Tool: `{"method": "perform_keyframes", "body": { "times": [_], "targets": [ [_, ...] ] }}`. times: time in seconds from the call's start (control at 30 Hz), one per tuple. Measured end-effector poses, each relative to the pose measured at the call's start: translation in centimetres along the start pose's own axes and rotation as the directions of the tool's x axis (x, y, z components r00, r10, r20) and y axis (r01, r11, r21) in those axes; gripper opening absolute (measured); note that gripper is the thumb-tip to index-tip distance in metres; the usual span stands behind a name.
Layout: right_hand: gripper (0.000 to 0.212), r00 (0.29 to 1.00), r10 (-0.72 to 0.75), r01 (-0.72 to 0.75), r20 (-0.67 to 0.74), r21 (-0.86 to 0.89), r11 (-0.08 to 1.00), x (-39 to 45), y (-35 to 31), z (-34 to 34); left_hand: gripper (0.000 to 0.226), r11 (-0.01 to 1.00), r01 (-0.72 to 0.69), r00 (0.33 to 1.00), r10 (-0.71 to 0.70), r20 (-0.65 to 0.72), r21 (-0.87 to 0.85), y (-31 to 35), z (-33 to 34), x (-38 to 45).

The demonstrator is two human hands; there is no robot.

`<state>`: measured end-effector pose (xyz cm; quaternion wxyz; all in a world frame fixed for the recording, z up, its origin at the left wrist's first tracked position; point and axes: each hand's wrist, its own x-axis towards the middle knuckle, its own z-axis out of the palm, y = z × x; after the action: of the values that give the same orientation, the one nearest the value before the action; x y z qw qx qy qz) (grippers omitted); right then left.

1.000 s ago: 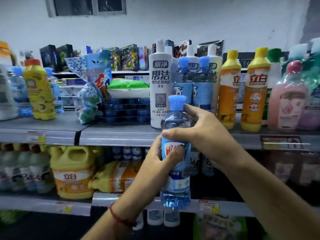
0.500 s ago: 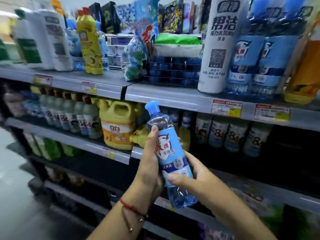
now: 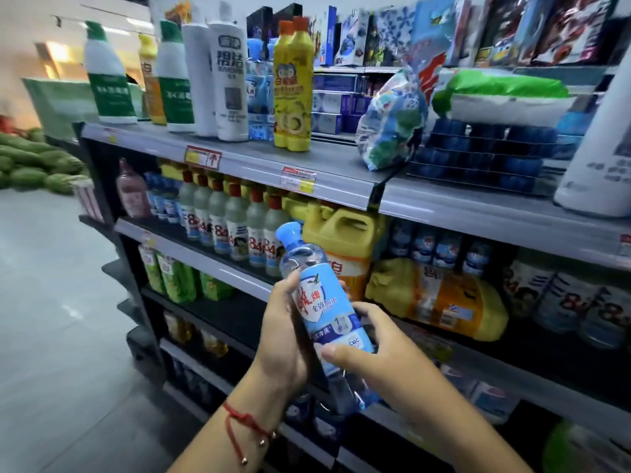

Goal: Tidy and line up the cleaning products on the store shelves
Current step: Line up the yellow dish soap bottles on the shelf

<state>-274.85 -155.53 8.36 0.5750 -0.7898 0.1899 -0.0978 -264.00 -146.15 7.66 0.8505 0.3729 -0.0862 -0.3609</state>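
1. The clear bottle, with a blue cap and a blue-and-white label, was held in the air in front of the shelves, tilted with its cap toward the upper left, level with the second shelf.
2. The left hand gripped the bottle from the left side, thumb across the label and fingers curled round behind it. A red string bracelet sat on that wrist.
3. The right hand gripped the lower half of the bottle from the right, thumb lying across the bottom of the label and fingers wrapped round the far side.
4. On the top shelf, toward its left end, stood two green-and-white bottles, two tall white bottles and a pair of yellow bottles with orange caps close to the front edge.
5. Further right on the top shelf a patterned refill bag leaned just beside a stack of dark blue packs, with a green-and-white bag lying on top of the stack.
6. On the second shelf a row of pale bottles with red caps stood along the front edge, and right of them a yellow jug sat just behind the held bottle.
7. A yellow refill pouch lay on its side to the right of the jug.
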Motion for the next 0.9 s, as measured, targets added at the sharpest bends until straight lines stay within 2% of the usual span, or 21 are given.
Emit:
{"method": "perform_keyframes", "body": {
  "times": [0.1,0.17,0.23,0.3,0.37,0.47,0.67,0.73,0.8,0.83,0.9],
  "targets": [
    [0.058,0.995,0.005,-0.031,0.105,0.252,0.967,2.1,-0.4,2.5,0.051,0.969,-0.090,0.996,0.085,0.030,0.231,3.0,-2.1,0.7],
    [0.055,0.992,-0.019,-0.030,0.122,0.388,0.921,3.1,-0.8,4.5,0.043,0.891,-0.191,0.981,0.158,0.114,0.412,5.1,-2.9,1.0],
    [0.062,0.993,-0.038,-0.019,0.112,0.464,0.885,4.1,-1.2,6.4,0.030,0.797,-0.277,0.957,0.183,0.223,0.536,7.2,-3.2,1.2],
    [0.067,0.994,-0.050,-0.004,0.098,0.489,0.872,5.1,-2.0,7.7,0.027,0.709,-0.353,0.929,0.189,0.318,0.611,9.3,-3.5,1.6],
    [0.067,0.994,-0.084,0.038,0.074,0.477,0.878,6.4,-3.3,8.3,0.030,0.629,-0.424,0.897,0.190,0.399,0.651,11.7,-3.6,2.2],
    [0.061,0.988,-0.151,0.126,0.039,0.365,0.922,8.7,-6.5,8.0,0.030,0.541,-0.493,0.860,0.185,0.475,0.681,15.9,-2.9,3.5],
    [0.035,0.949,-0.316,0.314,-0.008,0.142,0.939,14.7,-14.8,5.8,0.031,0.324,-0.641,0.768,0.255,0.588,0.696,24.6,-0.3,7.9],
    [0.032,0.926,-0.376,0.376,-0.022,0.107,0.920,17.1,-17.6,5.2,0.039,0.282,-0.705,0.707,0.338,0.621,0.650,27.3,0.7,9.4],
    [0.034,0.907,-0.420,0.421,-0.030,0.087,0.903,19.7,-20.0,4.8,0.061,0.211,-0.755,0.641,0.434,0.633,0.620,29.7,1.8,10.5],
    [0.036,0.900,-0.435,0.437,-0.038,0.083,0.896,21.1,-21.0,4.7,0.072,0.145,-0.773,0.602,0.475,0.642,0.618,30.8,2.2,11.0],
    [0.040,0.888,-0.455,0.459,-0.059,0.074,0.885,24.1,-22.7,4.4,0.081,-0.028,-0.771,0.536,0.511,0.672,0.636,32.8,2.7,12.4]
  ]
}}
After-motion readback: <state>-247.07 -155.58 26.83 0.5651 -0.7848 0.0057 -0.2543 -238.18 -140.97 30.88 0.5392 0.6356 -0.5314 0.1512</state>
